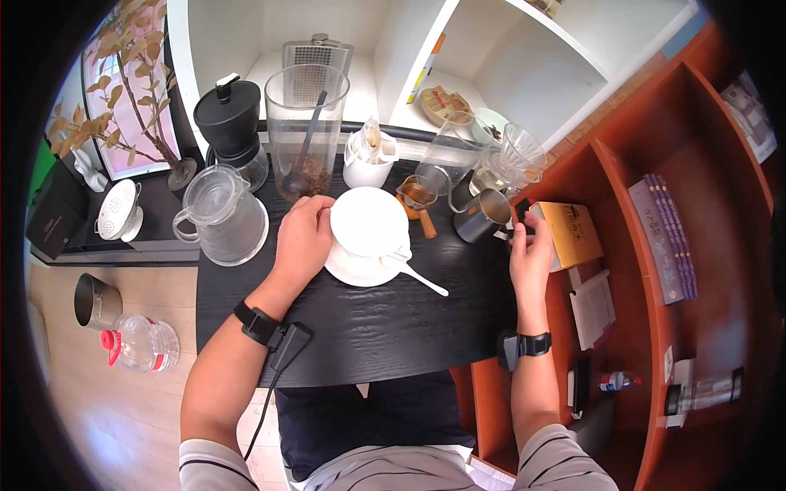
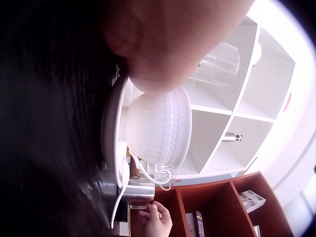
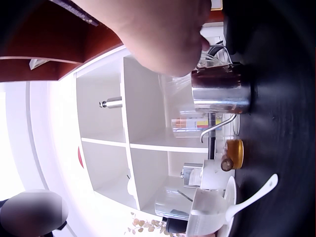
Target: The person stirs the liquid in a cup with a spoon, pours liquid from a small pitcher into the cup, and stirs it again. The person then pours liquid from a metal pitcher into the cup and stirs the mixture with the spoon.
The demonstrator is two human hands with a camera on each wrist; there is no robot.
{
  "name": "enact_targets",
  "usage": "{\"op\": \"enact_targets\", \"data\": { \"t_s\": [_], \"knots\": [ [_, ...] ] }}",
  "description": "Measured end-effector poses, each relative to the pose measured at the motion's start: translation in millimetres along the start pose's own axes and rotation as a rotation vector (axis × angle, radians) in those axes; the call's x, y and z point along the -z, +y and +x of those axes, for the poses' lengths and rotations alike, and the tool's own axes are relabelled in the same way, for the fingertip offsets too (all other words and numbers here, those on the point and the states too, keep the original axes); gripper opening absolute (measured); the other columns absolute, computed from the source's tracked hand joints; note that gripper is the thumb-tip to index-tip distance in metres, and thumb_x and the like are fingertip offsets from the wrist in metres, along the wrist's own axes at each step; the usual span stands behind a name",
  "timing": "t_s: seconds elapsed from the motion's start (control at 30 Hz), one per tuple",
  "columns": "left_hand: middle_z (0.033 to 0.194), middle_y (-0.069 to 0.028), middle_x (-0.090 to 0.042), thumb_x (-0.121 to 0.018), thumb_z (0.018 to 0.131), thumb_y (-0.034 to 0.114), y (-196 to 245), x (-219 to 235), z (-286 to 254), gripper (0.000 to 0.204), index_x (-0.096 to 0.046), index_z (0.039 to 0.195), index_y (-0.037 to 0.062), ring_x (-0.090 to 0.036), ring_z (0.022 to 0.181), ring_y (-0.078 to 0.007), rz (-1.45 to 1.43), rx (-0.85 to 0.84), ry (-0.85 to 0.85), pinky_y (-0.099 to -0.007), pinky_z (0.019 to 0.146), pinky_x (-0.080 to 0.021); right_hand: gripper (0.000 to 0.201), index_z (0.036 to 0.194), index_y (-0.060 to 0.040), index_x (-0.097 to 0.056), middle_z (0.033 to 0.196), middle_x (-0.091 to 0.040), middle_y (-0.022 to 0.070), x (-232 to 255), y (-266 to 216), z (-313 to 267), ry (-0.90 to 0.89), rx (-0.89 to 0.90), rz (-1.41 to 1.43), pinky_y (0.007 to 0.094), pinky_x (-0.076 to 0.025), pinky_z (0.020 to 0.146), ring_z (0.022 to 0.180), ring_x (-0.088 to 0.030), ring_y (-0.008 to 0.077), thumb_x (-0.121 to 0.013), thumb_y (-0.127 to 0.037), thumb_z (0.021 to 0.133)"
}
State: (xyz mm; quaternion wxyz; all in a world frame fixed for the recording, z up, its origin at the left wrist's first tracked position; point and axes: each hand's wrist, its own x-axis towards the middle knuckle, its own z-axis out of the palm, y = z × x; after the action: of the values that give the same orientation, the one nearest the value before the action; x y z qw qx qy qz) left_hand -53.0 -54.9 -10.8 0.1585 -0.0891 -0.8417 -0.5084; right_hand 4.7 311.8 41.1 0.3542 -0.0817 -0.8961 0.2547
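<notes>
A white ribbed cup (image 1: 368,219) stands upright on a white saucer (image 1: 348,274), with a white spoon (image 1: 426,282) sticking out to the front right. My left hand (image 1: 304,237) touches the cup's left side; its fingertips are mostly hidden there. In the left wrist view the heel of that hand overlaps the cup (image 2: 158,131). To the right, a small steel gooseneck kettle (image 1: 476,221) stands on the black table, its spout (image 3: 217,127) pointing toward the cup. My right hand (image 1: 532,250) is beside the kettle's handle side, fingers loosely bent.
Along the table's back stand a glass jug (image 1: 219,217), a black grinder (image 1: 229,123), a tall clear canister (image 1: 303,155) with brown contents and a white cup holding a drip bag (image 1: 368,155). A wooden-handled item (image 1: 422,200) lies before the glassware. A reddish shelf (image 1: 606,164) borders the right.
</notes>
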Motion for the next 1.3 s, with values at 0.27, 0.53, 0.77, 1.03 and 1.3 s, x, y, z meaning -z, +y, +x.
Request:
{"op": "enact_targets", "data": {
  "t_s": [0.27,0.53,0.77,1.03,1.3],
  "knots": [
    [0.096,-0.019,-0.07,-0.061,0.1,0.003,2.4,1.7,0.0,0.015,-0.073,0.107,-0.0012,-0.07,0.089,-0.0385,0.031,0.007,-0.012,-0.0462,0.081,-0.054,0.017,0.116,0.0,-0.068,0.097,-0.072,0.0085,-7.9,-66.5,-31.4,-0.169,0.075,0.345,0.0288,-0.056,0.071,0.08,-0.067,0.0143,-0.073,-0.009,0.102],
    [0.095,-0.018,-0.07,-0.061,0.101,0.004,3.9,1.1,-0.4,0.015,-0.074,0.108,-0.0013,-0.069,0.086,-0.0362,-0.001,0.031,-0.009,-0.0447,0.08,-0.054,0.019,0.107,-0.0012,-0.063,0.085,-0.066,0.0118,-54.7,-94.3,-14.1,-0.321,0.226,0.274,0.0382,-0.054,0.066,0.069,-0.065,0.0238,-0.075,-0.013,0.099],
    [0.095,-0.0172,-0.07,-0.061,0.101,0.004,7.0,2.6,-0.8,0.016,-0.074,0.109,-0.0011,-0.07,0.083,-0.0349,0.022,0.042,-0.028,-0.0429,0.078,-0.055,0.027,0.105,-0.0036,-0.06,0.087,-0.063,0.0119,-63.2,-86.7,-15.2,-0.375,0.258,0.118,0.0459,-0.054,0.069,0.077,-0.066,0.0321,-0.078,-0.021,0.096],
    [0.089,-0.0135,-0.067,-0.066,0.1,0.005,6.9,0.5,-0.1,0.017,-0.075,0.114,0.0006,-0.065,0.074,-0.0254,0.016,0.052,-0.026,-0.0359,0.072,-0.052,0.03,0.109,-0.0032,-0.054,0.09,-0.069,0.0184,-66.6,-73.3,-17.3,-0.524,0.161,0.155,0.0498,-0.056,0.069,0.078,-0.071,0.0402,-0.076,-0.019,0.097],
    [0.09,-0.0129,-0.067,-0.067,0.096,0.002,2.9,1.6,1.0,0.022,-0.075,0.116,0.0008,-0.065,0.075,-0.0233,0.045,0.015,-0.055,-0.0337,0.072,-0.051,0.029,0.111,-0.0031,-0.05,0.092,-0.069,0.0208,-66.4,-67.5,-17.6,-0.465,0.215,0.21,0.0523,-0.056,0.069,0.079,-0.07,0.0436,-0.074,-0.013,0.097]
  ]
}}
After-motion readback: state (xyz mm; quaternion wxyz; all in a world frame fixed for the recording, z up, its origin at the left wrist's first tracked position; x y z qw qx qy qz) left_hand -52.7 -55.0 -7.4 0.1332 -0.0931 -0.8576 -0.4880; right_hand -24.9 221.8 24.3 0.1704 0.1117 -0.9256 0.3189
